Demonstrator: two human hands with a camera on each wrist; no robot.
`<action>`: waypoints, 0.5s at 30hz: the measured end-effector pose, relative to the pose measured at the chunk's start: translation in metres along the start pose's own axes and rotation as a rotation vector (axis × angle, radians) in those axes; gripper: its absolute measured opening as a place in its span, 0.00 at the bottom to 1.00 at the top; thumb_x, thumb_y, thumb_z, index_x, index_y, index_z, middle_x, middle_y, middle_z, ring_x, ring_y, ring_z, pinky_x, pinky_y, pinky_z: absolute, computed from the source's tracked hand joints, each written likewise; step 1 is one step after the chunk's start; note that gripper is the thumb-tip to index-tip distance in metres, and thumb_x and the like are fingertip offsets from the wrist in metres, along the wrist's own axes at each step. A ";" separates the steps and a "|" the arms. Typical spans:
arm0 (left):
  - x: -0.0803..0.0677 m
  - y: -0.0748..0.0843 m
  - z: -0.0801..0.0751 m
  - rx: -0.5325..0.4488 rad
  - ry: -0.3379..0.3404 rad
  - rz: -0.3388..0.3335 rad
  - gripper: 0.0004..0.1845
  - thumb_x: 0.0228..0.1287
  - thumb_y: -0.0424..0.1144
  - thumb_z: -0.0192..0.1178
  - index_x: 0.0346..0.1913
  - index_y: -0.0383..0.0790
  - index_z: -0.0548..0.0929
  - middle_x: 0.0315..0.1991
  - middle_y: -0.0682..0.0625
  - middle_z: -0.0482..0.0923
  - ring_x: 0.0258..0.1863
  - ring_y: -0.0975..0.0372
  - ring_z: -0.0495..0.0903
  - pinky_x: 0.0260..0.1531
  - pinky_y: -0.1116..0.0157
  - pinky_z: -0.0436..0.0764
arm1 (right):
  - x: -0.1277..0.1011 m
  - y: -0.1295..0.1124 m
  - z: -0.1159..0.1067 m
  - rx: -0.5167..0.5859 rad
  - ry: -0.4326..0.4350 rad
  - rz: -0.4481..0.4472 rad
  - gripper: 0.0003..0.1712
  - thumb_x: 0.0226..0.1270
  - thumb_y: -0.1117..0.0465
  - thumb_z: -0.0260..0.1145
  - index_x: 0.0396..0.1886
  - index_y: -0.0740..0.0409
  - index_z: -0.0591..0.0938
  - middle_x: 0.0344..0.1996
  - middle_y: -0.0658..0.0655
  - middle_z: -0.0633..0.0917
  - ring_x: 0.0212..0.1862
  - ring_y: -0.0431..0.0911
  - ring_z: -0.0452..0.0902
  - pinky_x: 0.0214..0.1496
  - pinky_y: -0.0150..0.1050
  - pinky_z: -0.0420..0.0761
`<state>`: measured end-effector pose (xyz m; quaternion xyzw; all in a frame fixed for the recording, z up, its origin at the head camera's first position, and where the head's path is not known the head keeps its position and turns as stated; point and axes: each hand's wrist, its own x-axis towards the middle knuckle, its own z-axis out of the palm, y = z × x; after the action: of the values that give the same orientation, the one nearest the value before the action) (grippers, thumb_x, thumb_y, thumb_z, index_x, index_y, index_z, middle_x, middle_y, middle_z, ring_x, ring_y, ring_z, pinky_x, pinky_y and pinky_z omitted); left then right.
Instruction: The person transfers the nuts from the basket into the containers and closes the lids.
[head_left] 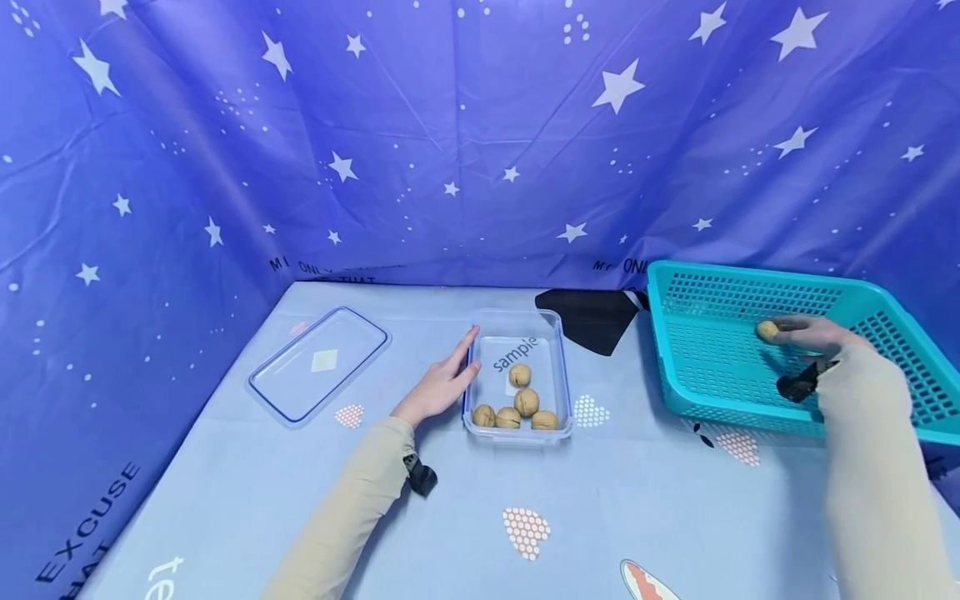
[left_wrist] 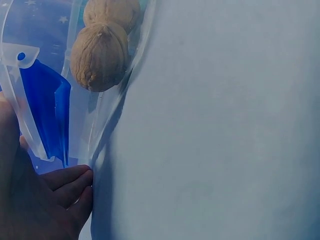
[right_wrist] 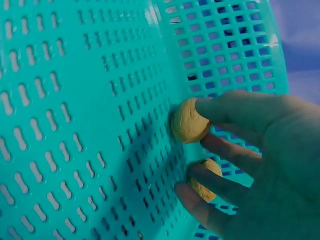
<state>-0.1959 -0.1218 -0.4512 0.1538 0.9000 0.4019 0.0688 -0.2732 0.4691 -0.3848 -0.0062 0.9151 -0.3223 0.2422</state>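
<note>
Basket: teal plastic, perforated with slots, slight sheen. Container: clear glossy plastic, smooth walls; lid the same, clear with a blue rim. Walnuts: tan shells, matt, wrinkled and rough; the one in the right hand looks the same. Desk cover: light blue printed cloth, matt, smooth. Backdrop: blue starred cloth, creased. Sleeves: beige knit fabric.
</note>
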 end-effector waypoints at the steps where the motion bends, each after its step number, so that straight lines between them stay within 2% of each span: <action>1: 0.000 0.000 0.000 0.002 0.001 -0.002 0.33 0.76 0.55 0.41 0.77 0.64 0.42 0.75 0.48 0.50 0.68 0.43 0.59 0.66 0.45 0.59 | 0.001 0.000 0.001 0.006 -0.008 -0.013 0.46 0.75 0.48 0.52 0.71 0.78 0.43 0.65 0.85 0.44 0.63 0.80 0.43 0.60 0.68 0.64; 5: 0.000 0.000 -0.001 0.004 0.004 0.000 0.33 0.75 0.56 0.41 0.77 0.66 0.42 0.75 0.48 0.50 0.67 0.42 0.60 0.66 0.45 0.59 | 0.005 -0.007 0.006 0.019 -0.026 -0.047 0.45 0.75 0.49 0.54 0.71 0.78 0.47 0.64 0.85 0.47 0.63 0.79 0.46 0.61 0.68 0.64; 7: -0.001 0.000 -0.001 0.004 0.001 0.000 0.33 0.75 0.56 0.41 0.77 0.66 0.42 0.75 0.48 0.50 0.68 0.42 0.60 0.66 0.46 0.59 | 0.007 -0.012 0.008 0.018 -0.055 -0.073 0.43 0.75 0.54 0.54 0.68 0.83 0.46 0.63 0.86 0.48 0.63 0.79 0.47 0.61 0.68 0.63; 8: -0.001 0.000 -0.001 0.005 -0.001 0.000 0.33 0.75 0.56 0.41 0.77 0.65 0.42 0.75 0.48 0.50 0.68 0.43 0.60 0.66 0.46 0.59 | 0.008 -0.015 0.010 0.003 -0.048 -0.081 0.41 0.75 0.57 0.54 0.68 0.84 0.48 0.63 0.86 0.51 0.62 0.77 0.54 0.60 0.65 0.67; 11: -0.001 0.001 -0.001 0.008 -0.004 0.002 0.33 0.75 0.56 0.40 0.77 0.63 0.42 0.75 0.48 0.49 0.68 0.43 0.59 0.66 0.46 0.59 | 0.011 -0.021 0.014 0.001 -0.041 -0.091 0.34 0.73 0.64 0.54 0.67 0.84 0.53 0.59 0.83 0.61 0.52 0.64 0.72 0.54 0.53 0.78; 13: -0.001 0.001 -0.001 0.006 -0.003 0.004 0.33 0.76 0.56 0.41 0.78 0.63 0.43 0.75 0.48 0.50 0.68 0.43 0.60 0.66 0.46 0.59 | 0.013 -0.024 0.016 0.011 -0.039 -0.097 0.31 0.72 0.68 0.54 0.66 0.84 0.55 0.56 0.79 0.66 0.44 0.51 0.76 0.48 0.46 0.81; 15: -0.001 0.000 -0.001 0.006 0.001 0.006 0.33 0.76 0.55 0.41 0.78 0.63 0.43 0.75 0.48 0.50 0.68 0.43 0.60 0.66 0.46 0.59 | 0.016 -0.026 0.017 0.033 -0.039 -0.094 0.30 0.71 0.68 0.55 0.65 0.84 0.58 0.54 0.76 0.70 0.41 0.44 0.75 0.45 0.43 0.81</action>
<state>-0.1951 -0.1224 -0.4504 0.1565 0.9008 0.3995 0.0666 -0.2831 0.4354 -0.3878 -0.0514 0.9034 -0.3481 0.2449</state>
